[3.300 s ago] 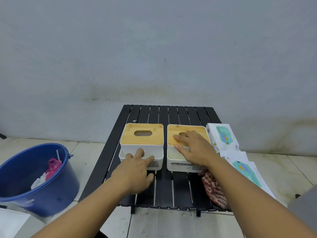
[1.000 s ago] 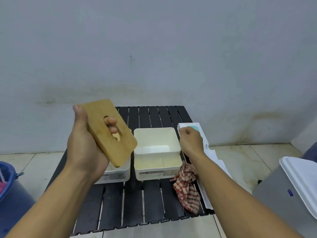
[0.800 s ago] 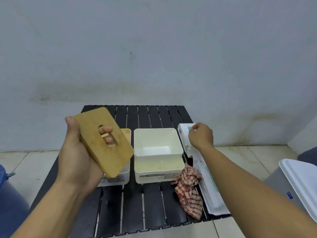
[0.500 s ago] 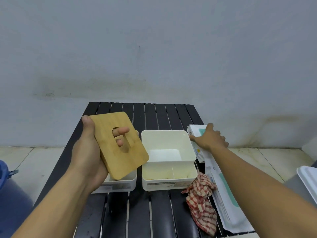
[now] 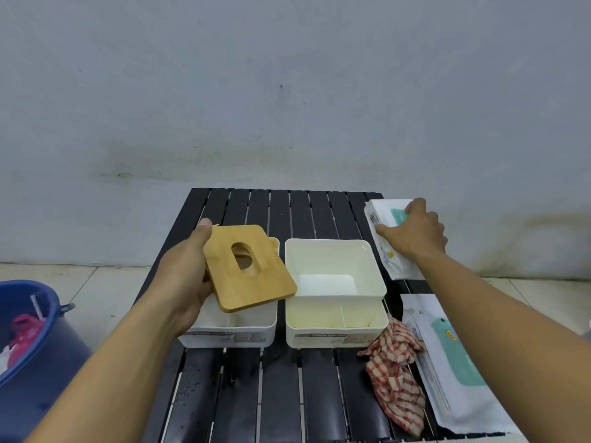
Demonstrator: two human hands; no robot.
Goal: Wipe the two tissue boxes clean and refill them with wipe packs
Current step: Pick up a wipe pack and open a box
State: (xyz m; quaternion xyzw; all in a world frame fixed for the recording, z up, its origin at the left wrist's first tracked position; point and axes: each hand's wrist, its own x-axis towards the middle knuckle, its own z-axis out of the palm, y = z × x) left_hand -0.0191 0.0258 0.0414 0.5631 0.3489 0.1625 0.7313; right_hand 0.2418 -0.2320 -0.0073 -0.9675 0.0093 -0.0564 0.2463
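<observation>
Two white tissue boxes stand side by side on the black slatted table [image 5: 281, 388]. The right box [image 5: 334, 327] has no lid and looks empty inside. The left box [image 5: 236, 326] still carries its own wooden lid, mostly hidden. My left hand [image 5: 184, 276] holds a second wooden lid [image 5: 249, 266] with an oval slot, tilted above the left box. My right hand [image 5: 414, 233] rests flat on a white wipe pack [image 5: 388, 251] at the table's far right. A second wipe pack [image 5: 454, 366] lies nearer me on the right edge.
A red-and-white checked cloth [image 5: 395, 375] lies crumpled between the right box and the nearer wipe pack. A blue bucket [image 5: 28, 327] with pink and white items stands on the tiled floor to the left. A grey wall rises close behind the table.
The right box's lid was lifted off and stays in my left hand, now lower over the left box. My right hand moved from the box to the far wipe pack and spread over it.
</observation>
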